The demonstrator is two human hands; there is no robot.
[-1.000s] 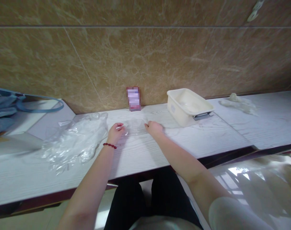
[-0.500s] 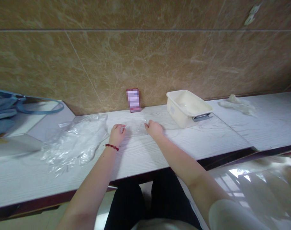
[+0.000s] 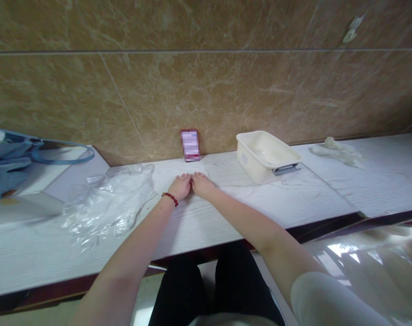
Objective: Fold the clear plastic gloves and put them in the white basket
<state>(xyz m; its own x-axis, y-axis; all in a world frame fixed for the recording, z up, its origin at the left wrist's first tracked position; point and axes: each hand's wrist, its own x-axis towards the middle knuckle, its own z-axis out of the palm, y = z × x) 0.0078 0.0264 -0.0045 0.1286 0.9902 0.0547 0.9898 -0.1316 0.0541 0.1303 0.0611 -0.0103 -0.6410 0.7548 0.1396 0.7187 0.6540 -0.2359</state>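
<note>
White counter (image 3: pixel 206 226) bears clear plastic (image 3: pixel 206 174), mostly hidden under left grip (image 3: pixel 182 186) and right grip (image 3: pixel 201 184) — closure unclear.

just behind the left hand (image 3: pixel 181 184) is a bracelet (image 3: pixel 170 198) of little dark red beads. far back from the right hand (image 3: pixel 201 184) is a short, plain, whitish sleeve (image 3: pixel 324 294) with a round edge. well behind both hands are black trousers (image 3: pixel 178 292). even farther back, a bit of pale shirt (image 3: pixel 236 321) shows.

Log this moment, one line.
left hand: palm down | right hand: palm down, alongside | beneath: hidden | left: plastic | right: bin
</note>
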